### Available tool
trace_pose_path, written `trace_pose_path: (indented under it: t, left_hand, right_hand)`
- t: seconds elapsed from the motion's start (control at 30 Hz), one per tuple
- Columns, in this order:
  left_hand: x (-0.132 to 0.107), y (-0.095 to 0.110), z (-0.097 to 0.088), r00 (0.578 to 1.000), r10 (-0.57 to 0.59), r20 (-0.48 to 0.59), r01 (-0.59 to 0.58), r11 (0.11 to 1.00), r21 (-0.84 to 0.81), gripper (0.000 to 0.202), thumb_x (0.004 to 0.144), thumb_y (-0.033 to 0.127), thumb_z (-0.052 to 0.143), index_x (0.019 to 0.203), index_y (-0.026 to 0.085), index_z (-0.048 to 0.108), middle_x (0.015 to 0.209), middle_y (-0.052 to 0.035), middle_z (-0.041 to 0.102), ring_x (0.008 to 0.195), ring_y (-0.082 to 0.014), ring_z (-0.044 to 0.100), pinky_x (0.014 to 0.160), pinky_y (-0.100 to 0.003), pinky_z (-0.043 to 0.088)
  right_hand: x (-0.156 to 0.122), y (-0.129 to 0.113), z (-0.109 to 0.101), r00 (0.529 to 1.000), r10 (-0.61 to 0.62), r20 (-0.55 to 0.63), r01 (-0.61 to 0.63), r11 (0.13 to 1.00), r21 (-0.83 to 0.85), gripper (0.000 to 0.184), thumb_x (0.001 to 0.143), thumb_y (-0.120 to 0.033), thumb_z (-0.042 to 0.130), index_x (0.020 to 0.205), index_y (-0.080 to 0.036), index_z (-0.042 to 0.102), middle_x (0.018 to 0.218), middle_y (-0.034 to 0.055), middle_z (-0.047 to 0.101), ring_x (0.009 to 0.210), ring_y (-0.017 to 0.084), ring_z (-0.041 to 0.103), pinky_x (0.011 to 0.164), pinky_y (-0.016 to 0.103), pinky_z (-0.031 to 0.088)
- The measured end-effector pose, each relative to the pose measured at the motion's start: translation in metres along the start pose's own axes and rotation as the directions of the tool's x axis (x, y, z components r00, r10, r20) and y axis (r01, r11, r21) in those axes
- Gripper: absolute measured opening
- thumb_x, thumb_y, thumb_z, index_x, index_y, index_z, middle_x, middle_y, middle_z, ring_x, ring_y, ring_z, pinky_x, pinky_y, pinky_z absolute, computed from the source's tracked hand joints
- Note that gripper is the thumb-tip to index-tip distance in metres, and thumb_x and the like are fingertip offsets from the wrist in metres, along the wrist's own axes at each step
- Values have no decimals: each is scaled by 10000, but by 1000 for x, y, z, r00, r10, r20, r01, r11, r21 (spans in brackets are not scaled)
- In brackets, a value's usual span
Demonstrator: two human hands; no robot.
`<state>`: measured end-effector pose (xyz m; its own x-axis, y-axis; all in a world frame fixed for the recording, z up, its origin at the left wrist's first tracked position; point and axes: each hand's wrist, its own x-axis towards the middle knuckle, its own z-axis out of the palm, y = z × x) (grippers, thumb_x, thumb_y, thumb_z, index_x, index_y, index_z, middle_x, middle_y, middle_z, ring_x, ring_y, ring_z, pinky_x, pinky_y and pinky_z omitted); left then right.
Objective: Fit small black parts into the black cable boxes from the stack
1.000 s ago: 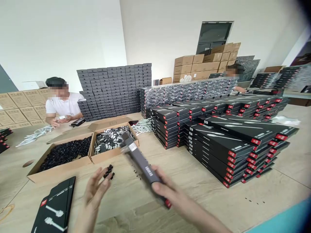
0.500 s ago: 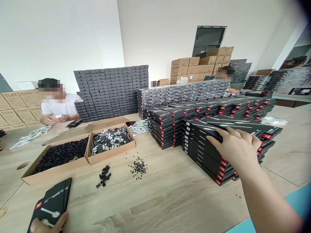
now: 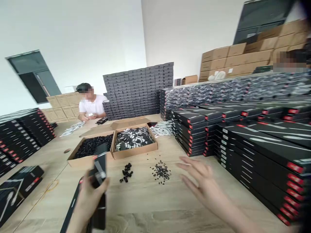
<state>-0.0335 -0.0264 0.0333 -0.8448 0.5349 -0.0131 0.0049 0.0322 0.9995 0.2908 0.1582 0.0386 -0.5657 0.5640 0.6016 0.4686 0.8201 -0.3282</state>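
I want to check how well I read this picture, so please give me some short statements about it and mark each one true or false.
1. The right hand holds a black box. False: the right hand is open and empty.
2. The left hand grips a black box. True.
3. The small black pieces on the table form one heap. False: there is a tight heap and a looser heap.
4. A seated co-worker wears a white T-shirt. True.

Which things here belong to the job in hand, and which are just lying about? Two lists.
Job in hand:
left hand, holding a black product box
right hand, open, empty
small black parts on the table
cardboard tray

Lying about:
stacked black boxes
white cables
brown cartons
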Motion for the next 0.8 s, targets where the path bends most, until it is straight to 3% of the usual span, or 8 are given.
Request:
trace_pose_path:
  t: [0.07, 0.13, 0.2, 0.27, 0.4, 0.57, 0.67, 0.8]
  left_hand:
    - [-15, 17, 42, 934, -81, 348, 112, 991, -70, 821, 602, 377, 824, 1327, 200, 482, 1166, -193, 641, 1107, -363, 591, 867, -477, 475]
    - [-25, 17, 75, 743, -133, 656, 281, 952, -125, 831, 603, 407, 814, 1334, 195, 480, 1190, -207, 624, 1074, -360, 599, 775, -438, 501]
    - [-32, 3, 94, 595, -169, 786, 383, 919, -92, 880, 588, 386, 831, 1362, 212, 450, 1192, -191, 614, 1078, -334, 589, 747, -386, 498]
    - [-37, -15, 102, 532, -214, 819, 424, 905, -39, 938, 568, 376, 847, 1388, 219, 419, 1179, -178, 611, 1069, -314, 584, 729, -350, 486]
    - [-46, -37, 105, 524, -214, 824, 408, 913, -23, 1026, 529, 320, 879, 1418, 197, 383, 1170, -158, 622, 1032, -284, 593, 765, -334, 461]
    - [-54, -34, 113, 592, -210, 778, 407, 911, -64, 958, 497, 302, 900, 1352, 165, 489, 1076, -134, 692, 1037, -300, 612, 907, -378, 438]
    - [-58, -32, 121, 644, -166, 747, 392, 910, -135, 782, 479, 298, 907, 1199, 174, 628, 1131, -135, 699, 1083, -317, 610, 931, -387, 458]
    - [-62, -34, 127, 677, -250, 693, 451, 884, -121, 486, 628, 433, 813, 987, 123, 705, 901, -133, 757, 781, -264, 698, 709, -355, 544]
  right_hand:
    - [6, -22, 24, 988, 46, 150, -92, 945, 314, 347, 911, -374, 524, 1256, -339, 545, 1237, 79, 588, 1117, 259, 561, 922, 419, 446]
    - [12, -37, 45, 961, 163, 222, -262, 787, 559, 450, 926, -404, 495, 1357, -316, 401, 1154, 83, 593, 941, 219, 611, 806, 377, 501]
    - [15, -42, 62, 933, 253, 255, -358, 615, 702, 544, 915, -429, 513, 1397, -302, 293, 1088, 67, 588, 832, 196, 593, 752, 362, 501]
    - [16, -39, 73, 915, 308, 259, -383, 468, 797, 545, 890, -445, 556, 1358, -303, 314, 1078, 53, 565, 789, 176, 564, 737, 347, 490]
    - [15, -32, 74, 897, 368, 245, -362, 293, 885, 347, 819, -488, 640, 1044, -278, 478, 975, 11, 509, 726, 143, 509, 648, 284, 458]
    - [18, -33, 65, 876, 421, 236, -412, 401, 818, 267, 819, -465, 646, 774, -213, 567, 848, 11, 489, 833, 176, 496, 746, 289, 438]
    - [18, -30, 69, 824, 499, 267, -465, 330, 821, 284, 769, -472, 694, 870, -224, 600, 900, 23, 550, 876, 200, 537, 786, 313, 461]
    - [15, -26, 79, 769, 492, 409, -525, 121, 842, 583, 717, -441, 753, 1222, -283, 507, 1025, 32, 623, 936, 208, 599, 871, 363, 479]
